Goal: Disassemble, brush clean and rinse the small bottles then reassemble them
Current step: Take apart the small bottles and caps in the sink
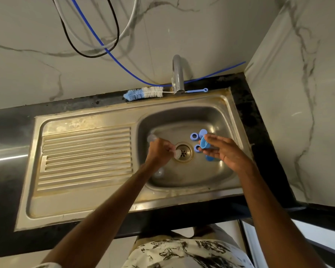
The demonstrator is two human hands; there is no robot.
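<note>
Left hand (159, 151) grips a clear bottle (151, 137) above the drain (183, 151); right hand (223, 152) pinches a blue ribbed cap (203, 145), with 2 loose blue rings (194, 135) just right of the drain. A wet-fingered slip could send small parts onto the drain holes

No writing, label, brand, number or sign can be read anywhere. The clear small plastic bottle (151, 137) in the left hand (159, 151) and the blue ribbed plastic cap (203, 145) in the right hand (223, 151) look plain, though both are blurred.
</note>
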